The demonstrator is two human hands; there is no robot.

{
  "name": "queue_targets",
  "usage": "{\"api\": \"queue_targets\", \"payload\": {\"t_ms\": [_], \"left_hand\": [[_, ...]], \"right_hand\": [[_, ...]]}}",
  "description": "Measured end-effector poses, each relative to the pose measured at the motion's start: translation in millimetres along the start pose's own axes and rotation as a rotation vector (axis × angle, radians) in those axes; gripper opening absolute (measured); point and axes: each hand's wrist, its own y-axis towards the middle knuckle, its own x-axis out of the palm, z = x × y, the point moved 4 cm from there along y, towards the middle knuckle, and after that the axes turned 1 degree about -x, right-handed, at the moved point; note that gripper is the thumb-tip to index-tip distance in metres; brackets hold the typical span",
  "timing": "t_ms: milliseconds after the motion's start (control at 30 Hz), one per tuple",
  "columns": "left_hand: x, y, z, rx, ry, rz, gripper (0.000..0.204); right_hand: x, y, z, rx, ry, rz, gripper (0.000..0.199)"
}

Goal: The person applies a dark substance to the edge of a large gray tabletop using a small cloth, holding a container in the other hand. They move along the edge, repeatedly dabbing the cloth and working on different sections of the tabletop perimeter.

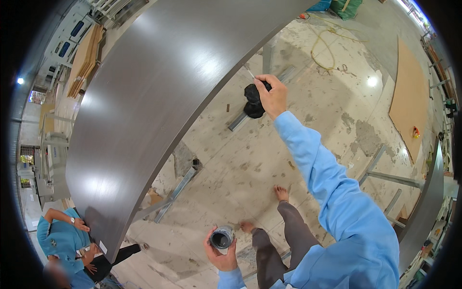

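Note:
My left hand (222, 255) is wrapped round a small open paint pot (231, 234) with dark grey paint inside and smears on its rim. My right arm, in a light blue sleeve, stretches forward. In its fingertips my right hand (273, 96) pinches a thin brush (250, 73), whose tip is close to the edge of a long dark grey panel (159, 91); whether it touches cannot be made out. The panel lies raised on metal supports. Just below and beside my right hand, black wrapping (253, 110) covers the end of a support.
A co-worker in a teal shirt (65, 241) has a hand on the panel's near left end. Metal trestles (178, 188) stand beneath it. At right are another frame (394, 179), a brown board (409, 96) and a second dark panel (423, 212). A yellow hose (315, 48) lies on the floor.

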Motion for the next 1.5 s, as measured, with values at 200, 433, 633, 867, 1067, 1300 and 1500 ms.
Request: {"api": "queue_targets", "payload": {"t_ms": [200,433,633,867,1067,1300,1500], "left_hand": [[12,-13,4,-0.006,0.091,-0.043,0.077],[27,-16,8,-0.018,0.130,-0.050,0.076],[33,-15,15,-0.001,0.149,-0.060,0.076],[45,-13,20,0.031,0.171,-0.076,0.077],[52,-15,20,0.023,0.167,-0.073,0.078],[55,-19,16,0.002,0.148,-0.044,0.075],[51,-20,11,0.040,0.126,-0.017,0.075]], "right_hand": [[-6,37,17,-0.009,-0.004,0.067,0.016],[-9,62,36,0.030,0.017,0.125,0.015],[-22,93,47,0.019,-0.033,0.139,0.015],[-23,91,40,-0.063,-0.080,0.023,0.017],[-23,85,36,-0.083,0.001,0.096,0.014],[-9,72,22,-0.233,-0.028,-0.178,0.014],[-8,50,15,-0.277,-0.012,0.043,0.013]]}}
